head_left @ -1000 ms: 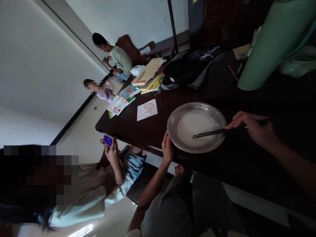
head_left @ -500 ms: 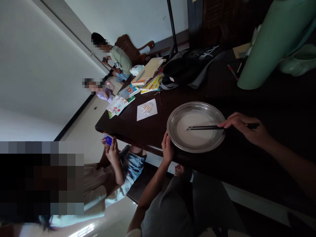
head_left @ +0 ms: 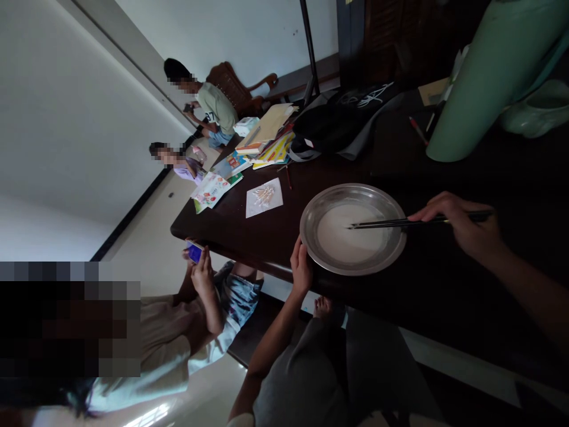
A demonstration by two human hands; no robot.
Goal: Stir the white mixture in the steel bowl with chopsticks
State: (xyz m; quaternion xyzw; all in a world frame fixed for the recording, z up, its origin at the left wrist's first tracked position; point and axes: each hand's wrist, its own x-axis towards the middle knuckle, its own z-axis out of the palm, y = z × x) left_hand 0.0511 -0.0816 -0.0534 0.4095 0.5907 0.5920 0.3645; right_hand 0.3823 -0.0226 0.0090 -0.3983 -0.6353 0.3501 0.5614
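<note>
A round metal basin (head_left: 397,252) stands on the dark table, with a whitish liquid (head_left: 347,246) across its bottom. My left hand (head_left: 302,268) grips the basin's near left rim, the thumb side partly hidden. To the right, my right hand (head_left: 464,222) is closed around a pair of dark chopsticks (head_left: 386,224). Their tips reach over the basin's right rim into the liquid near its middle. Left of the basin, several cotton swabs (head_left: 264,195) lie on a white sheet (head_left: 254,209).
Books and papers (head_left: 267,133) are piled farther back beside a black bag (head_left: 326,124). A tall green cylinder (head_left: 480,89) stands at the right, near a red pen (head_left: 418,129). Left of me, a seated person holds a phone (head_left: 194,253); two more people sit beyond the table (head_left: 213,228).
My right hand has shifted to the right with the chopsticks, and their tips have moved slightly right through the liquid. My left hand and the basin have stayed put.
</note>
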